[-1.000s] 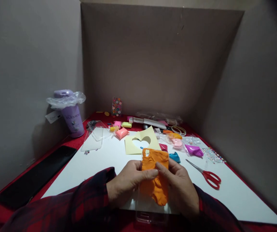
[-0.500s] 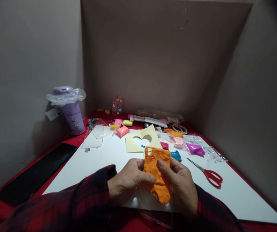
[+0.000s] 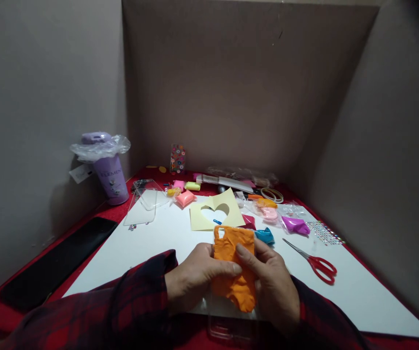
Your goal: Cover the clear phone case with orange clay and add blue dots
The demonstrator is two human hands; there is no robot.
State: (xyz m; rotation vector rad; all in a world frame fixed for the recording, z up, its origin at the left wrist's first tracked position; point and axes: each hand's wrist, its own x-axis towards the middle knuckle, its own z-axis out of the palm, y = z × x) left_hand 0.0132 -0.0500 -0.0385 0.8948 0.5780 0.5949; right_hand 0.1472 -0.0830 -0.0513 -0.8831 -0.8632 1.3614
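Observation:
A clear phone case (image 3: 231,330) is held upright near the front edge of the white board, its upper part covered by a wrinkled layer of orange clay (image 3: 233,243). The clay leaves a small opening at the top left corner, and its lower edge is uneven. My left hand (image 3: 194,274) grips the case from the left, thumb lying across the clay. On the right side, my right hand (image 3: 275,279) holds the same case, its thumb on the clay and its other fingers behind. The bottom of the case shows bare.
Red-handled scissors (image 3: 320,266) lie right on the white board (image 3: 358,301). Yellow paper with a heart cutout (image 3: 198,218), clay packets (image 3: 185,198) and a gem sheet (image 3: 326,233) are farther back. At left are a black phone-like slab (image 3: 59,262), clear cases (image 3: 139,216) and a purple cup (image 3: 112,180).
The case and clay have shifted slightly left and down, and tilt a little differently. My left thumb has slid right across the clay.

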